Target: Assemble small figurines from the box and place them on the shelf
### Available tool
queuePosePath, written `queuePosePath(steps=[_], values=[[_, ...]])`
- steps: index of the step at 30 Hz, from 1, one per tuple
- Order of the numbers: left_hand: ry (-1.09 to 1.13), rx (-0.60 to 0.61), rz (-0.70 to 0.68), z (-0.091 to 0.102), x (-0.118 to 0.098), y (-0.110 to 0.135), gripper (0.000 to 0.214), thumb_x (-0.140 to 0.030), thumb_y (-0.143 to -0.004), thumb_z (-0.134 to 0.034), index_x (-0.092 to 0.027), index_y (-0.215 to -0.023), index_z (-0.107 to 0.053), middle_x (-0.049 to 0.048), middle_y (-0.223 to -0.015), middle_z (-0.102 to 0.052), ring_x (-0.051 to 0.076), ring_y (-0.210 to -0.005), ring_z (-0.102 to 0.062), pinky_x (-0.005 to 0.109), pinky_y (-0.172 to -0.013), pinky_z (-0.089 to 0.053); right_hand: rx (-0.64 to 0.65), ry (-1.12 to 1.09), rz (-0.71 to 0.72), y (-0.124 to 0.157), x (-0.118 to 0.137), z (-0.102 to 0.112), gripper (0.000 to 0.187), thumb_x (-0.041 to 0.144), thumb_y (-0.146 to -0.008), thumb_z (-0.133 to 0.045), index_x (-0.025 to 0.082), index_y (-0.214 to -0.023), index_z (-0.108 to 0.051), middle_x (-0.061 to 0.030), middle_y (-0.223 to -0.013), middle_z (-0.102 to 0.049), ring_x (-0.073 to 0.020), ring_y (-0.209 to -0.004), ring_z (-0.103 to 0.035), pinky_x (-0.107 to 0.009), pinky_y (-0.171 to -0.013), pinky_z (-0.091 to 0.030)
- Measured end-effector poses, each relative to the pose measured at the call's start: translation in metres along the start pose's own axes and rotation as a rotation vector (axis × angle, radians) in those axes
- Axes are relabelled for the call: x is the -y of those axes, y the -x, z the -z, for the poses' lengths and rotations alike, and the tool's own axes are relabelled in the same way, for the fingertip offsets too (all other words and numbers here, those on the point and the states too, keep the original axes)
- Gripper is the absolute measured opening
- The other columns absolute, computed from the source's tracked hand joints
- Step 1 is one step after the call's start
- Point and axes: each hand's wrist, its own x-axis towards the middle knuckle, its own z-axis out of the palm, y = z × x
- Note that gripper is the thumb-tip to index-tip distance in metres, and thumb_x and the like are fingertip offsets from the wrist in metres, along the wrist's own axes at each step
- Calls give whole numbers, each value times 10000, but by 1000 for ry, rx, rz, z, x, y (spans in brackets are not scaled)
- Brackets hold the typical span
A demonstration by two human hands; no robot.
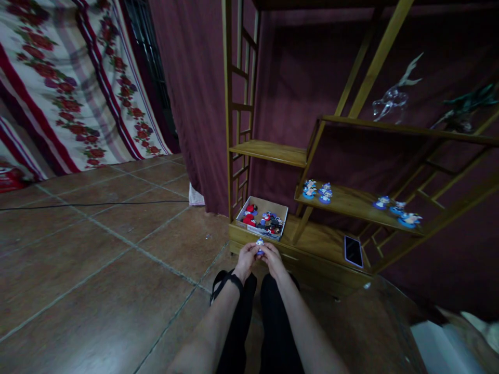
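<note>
Both of my hands meet in front of the low shelf unit, closed around one small figurine (260, 243) in white and blue-purple. My left hand (247, 257) grips it from the left, and my right hand (272, 255) from the right; its lower part is partly covered by my fingers. Just beyond them, an open cardboard box (253, 229) on the bottom shelf holds several red, black and white figurines (268, 221). Similar small figurines stand on the shelf above, one cluster (317, 191) at its left end and another group (397, 206) towards its right.
The wooden shelf unit (268, 151) rises ahead of my knees. A phone (353, 251) lies on its bottom board at right. A clear glass ornament (392, 101) and a dark ornament (468, 111) stand higher up. A black cable (97, 204) crosses the tiled floor.
</note>
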Motion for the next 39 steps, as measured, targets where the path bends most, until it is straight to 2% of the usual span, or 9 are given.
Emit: queuePosePath(steps=[7,15,21,27,39], values=[[0,1,8,0,0,0,256,-259,-554,-754,-121,-729,-628,30,-622,-627,87,-495,-547,197,-491,-428,-5,6,2,-3,-4,3,317,409,-555,-721,183,-745,-606,2,-697,-620,-110,-594,-551,-226,-555,-429],[-36,21,-21,1,2,0,275,-271,-543,-763,-131,-734,-622,20,-635,-625,93,-524,-554,193,-492,-424,-47,8,-5,-5,-4,2,319,442,-559,-714,181,-700,-595,20,-630,-575,-96,-549,-515,-217,-511,-414],[-11,46,26,2,1,-3,282,-313,-557,-756,-124,-716,-619,21,-610,-610,89,-510,-547,197,-486,-426,-14,24,24,-4,-5,4,317,456,-602,-688,185,-735,-594,16,-654,-582,-98,-547,-519,-219,-515,-415],[-61,15,10,5,2,-7,297,-345,-555,-749,-123,-696,-611,9,-580,-593,83,-477,-527,186,-441,-398,50,1,3,-4,-5,6,308,452,-623,-681,189,-757,-595,4,-708,-602,-113,-606,-547,-230,-558,-433],[-90,8,-15,6,2,-8,296,-371,-555,-727,-135,-692,-611,1,-583,-589,84,-480,-521,192,-447,-401,26,-31,-33,-9,-9,8,331,438,-592,-707,181,-772,-602,-10,-731,-634,-133,-659,-583,-246,-610,-465]])
